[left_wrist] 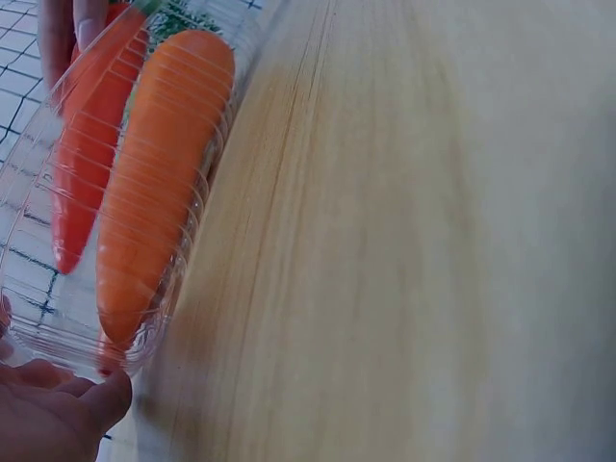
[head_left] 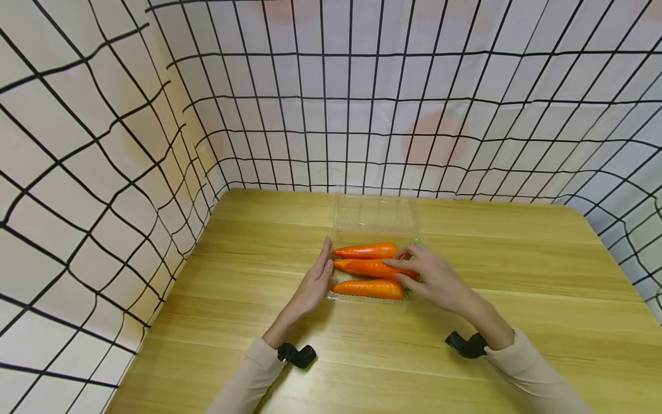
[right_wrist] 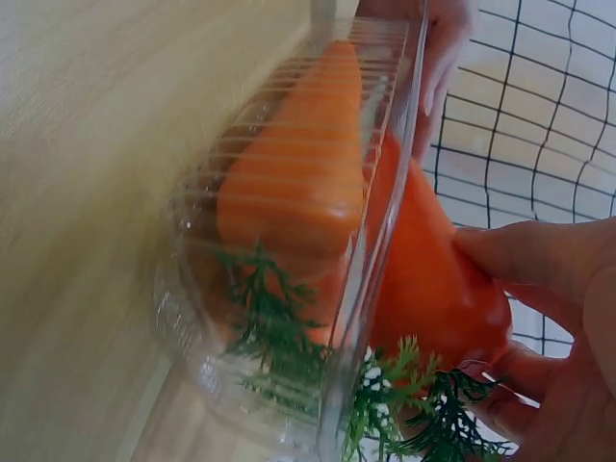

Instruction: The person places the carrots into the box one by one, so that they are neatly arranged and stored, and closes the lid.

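A clear plastic clamshell box (head_left: 357, 298) sits on the table, its lid (head_left: 374, 213) folded back toward the far side. Two orange carrots lie in it, the near carrot (head_left: 369, 289) and the far carrot (head_left: 364, 251). Between them is the middle carrot (head_left: 362, 267), tip pointing left. My right hand (head_left: 442, 282) pinches its thick end between thumb and fingers; in the right wrist view this carrot (right_wrist: 423, 279) stands partly above the rim, green leaves (right_wrist: 423, 404) beside it. My left hand (head_left: 312, 282) rests against the box's left end with fingers extended.
The wooden table (head_left: 248, 253) extends around the box on every side. White walls covered by black grid netting (head_left: 351, 103) enclose the back and sides. A black wrist camera (head_left: 297, 355) is strapped on the left wrist, another (head_left: 466, 345) on the right.
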`<state>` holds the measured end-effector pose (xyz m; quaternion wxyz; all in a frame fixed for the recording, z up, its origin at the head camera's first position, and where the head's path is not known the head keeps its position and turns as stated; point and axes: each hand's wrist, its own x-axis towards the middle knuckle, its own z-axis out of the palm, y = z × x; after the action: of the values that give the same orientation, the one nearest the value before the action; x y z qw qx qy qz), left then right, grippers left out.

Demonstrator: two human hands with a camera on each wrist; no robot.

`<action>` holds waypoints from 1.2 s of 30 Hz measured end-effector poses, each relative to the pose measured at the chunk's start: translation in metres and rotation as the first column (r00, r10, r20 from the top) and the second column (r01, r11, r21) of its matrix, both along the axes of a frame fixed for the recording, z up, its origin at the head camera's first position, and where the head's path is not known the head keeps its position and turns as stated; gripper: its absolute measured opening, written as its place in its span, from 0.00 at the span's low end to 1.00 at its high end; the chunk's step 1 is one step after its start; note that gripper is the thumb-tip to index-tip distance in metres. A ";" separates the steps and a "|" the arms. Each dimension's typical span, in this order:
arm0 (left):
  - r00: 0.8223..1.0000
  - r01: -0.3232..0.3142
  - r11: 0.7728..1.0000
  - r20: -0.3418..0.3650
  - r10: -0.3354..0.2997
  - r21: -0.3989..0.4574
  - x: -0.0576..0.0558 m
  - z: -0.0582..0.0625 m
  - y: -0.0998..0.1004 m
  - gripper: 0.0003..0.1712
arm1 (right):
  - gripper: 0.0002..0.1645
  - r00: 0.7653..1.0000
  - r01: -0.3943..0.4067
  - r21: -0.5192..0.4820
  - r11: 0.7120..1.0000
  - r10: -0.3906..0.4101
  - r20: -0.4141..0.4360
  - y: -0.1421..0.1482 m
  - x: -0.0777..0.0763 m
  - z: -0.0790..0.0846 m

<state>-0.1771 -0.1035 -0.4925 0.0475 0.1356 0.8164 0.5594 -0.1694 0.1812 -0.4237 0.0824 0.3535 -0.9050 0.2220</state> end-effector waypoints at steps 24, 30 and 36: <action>1.000 -0.004 1.000 -0.002 0.004 -0.008 0.001 0.001 0.000 0.34 | 0.18 0.998 -0.046 0.076 0.996 0.043 0.042 -0.017 -0.007 -0.001; 1.000 -0.002 1.000 -0.002 0.002 -0.013 0.001 0.002 0.000 0.34 | 0.17 0.997 -0.056 0.098 0.994 0.050 0.058 -0.023 -0.012 -0.004; 1.000 0.002 1.000 0.011 -0.002 0.000 0.002 0.003 0.000 0.34 | 0.16 0.997 -0.063 0.103 0.993 0.058 0.057 -0.028 -0.015 -0.007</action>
<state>-0.1750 -0.1034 -0.4894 0.0524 0.1334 0.8160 0.5600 -0.1840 0.1533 -0.4304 0.0326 0.3785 -0.9061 0.1862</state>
